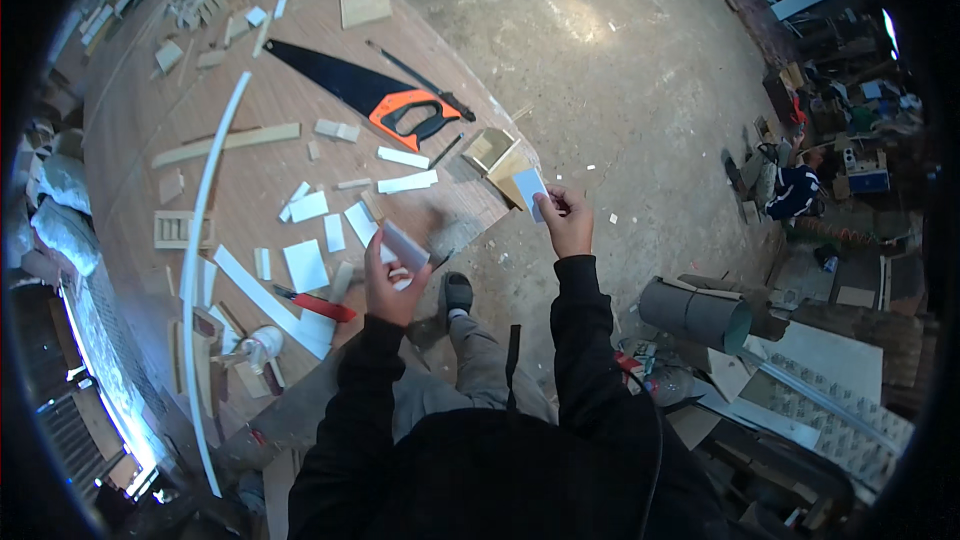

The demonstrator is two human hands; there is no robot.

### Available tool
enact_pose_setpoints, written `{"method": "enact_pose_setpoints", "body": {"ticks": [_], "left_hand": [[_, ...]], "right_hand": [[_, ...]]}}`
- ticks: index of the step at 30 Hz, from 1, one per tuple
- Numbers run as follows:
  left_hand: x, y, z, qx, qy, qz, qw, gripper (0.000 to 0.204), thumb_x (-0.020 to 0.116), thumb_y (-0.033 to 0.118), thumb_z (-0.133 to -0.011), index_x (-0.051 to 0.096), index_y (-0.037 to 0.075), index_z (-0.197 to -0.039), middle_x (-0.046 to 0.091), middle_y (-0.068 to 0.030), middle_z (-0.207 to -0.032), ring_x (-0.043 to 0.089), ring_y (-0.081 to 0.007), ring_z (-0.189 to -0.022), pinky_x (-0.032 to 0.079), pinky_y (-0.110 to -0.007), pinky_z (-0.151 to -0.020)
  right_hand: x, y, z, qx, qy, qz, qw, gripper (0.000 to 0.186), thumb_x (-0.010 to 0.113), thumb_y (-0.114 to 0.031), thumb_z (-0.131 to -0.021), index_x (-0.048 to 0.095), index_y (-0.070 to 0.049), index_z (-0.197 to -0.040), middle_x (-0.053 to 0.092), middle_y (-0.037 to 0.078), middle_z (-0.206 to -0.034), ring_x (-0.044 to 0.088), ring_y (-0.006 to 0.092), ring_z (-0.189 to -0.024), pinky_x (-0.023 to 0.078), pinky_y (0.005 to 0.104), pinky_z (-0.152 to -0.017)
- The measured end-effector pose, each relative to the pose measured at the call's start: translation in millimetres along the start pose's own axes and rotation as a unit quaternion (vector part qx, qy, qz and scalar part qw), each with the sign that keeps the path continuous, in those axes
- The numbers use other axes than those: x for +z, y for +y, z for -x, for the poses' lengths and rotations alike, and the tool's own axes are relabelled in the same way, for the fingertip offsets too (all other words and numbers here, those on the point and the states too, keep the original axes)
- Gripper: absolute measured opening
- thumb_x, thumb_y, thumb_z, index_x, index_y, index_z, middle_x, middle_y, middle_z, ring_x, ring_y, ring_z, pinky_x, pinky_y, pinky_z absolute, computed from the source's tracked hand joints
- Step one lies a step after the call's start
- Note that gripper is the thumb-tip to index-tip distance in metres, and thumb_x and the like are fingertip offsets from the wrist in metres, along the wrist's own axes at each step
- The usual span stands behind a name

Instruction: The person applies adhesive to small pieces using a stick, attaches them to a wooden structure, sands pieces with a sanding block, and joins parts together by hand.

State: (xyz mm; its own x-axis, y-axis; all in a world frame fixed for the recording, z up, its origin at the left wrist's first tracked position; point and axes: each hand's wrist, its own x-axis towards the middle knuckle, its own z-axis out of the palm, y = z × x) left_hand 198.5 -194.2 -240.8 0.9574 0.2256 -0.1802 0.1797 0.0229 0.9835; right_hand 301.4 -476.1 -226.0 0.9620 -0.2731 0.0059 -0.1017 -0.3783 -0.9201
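My left hand [390, 298], above the table's near edge, is closed on a small white angled panel piece [405, 246]. Off the table's corner, my right hand [571, 226] pinches a flat white rectangular panel [529, 186] between thumb and fingers. Just beyond that panel, a small open wooden box [491, 150] stands at the corner, partly covered by it in this view. Several white cut pieces [306, 266] lie left of my left hand. Among them rests a red-handled tool [322, 306] with a dark tip.
A handsaw [345, 85] with an orange and black handle lies across the table [130, 190]. A long white strip [203, 210] runs along its left side. Wood offcuts [195, 5] crowd the far end. At right, a grey roll [690, 312] lies on the floor; another person [795, 190] sits beyond.
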Motion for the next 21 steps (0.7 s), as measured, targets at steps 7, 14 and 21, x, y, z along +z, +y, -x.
{"method": "enact_pose_setpoints", "body": {"ticks": [7, 14, 21], "left_hand": [[79.3, -64.0, -69.3, 0.051, 0.043, 0.071, 0.995, 0.095, 0.079, 0.008, -0.073, 0.022, 0.001, -0.148, 0.045, -0.0141, -0.128, 0.058, -0.0151, -0.09, 0.053, -0.028, -0.076], [93.6, -103.2, -91.0, 0.145, 0.041, 0.032, 0.988, 0.102, 0.082, 0.015, -0.071, 0.017, -0.002, -0.149, 0.039, -0.0188, -0.136, 0.057, -0.0216, -0.099, 0.053, -0.034, -0.083], [84.6, -108.3, -87.6, 0.061, 0.039, 0.088, 0.993, 0.105, 0.082, 0.019, -0.069, 0.016, -0.002, -0.149, 0.035, -0.02, -0.141, 0.055, -0.0224, -0.099, 0.053, -0.034, -0.082]], "right_hand": [[33.8, 45.2, -13.4, -0.071, 0.025, 0.13, 0.989, 0.017, 0.074, -0.014, -0.081, 0.07, -0.002, -0.093, 0.066, 0.011, -0.079, 0.057, 0.0188, -0.064, 0.046, 0.0294, -0.061], [59.5, 71.2, -12.5, -0.151, 0.021, 0.189, 0.97, 0.017, 0.074, -0.005, -0.078, 0.07, -0.003, -0.094, 0.064, 0.009, -0.078, 0.055, 0.0168, -0.066, 0.045, 0.0286, -0.06], [69.8, 88.9, -11.3, -0.196, 0.047, 0.191, 0.961, 0.024, 0.071, 0.003, -0.076, 0.071, -0.003, -0.099, 0.068, 0.008, -0.083, 0.053, 0.017, -0.072, 0.047, 0.0274, -0.067]]}}
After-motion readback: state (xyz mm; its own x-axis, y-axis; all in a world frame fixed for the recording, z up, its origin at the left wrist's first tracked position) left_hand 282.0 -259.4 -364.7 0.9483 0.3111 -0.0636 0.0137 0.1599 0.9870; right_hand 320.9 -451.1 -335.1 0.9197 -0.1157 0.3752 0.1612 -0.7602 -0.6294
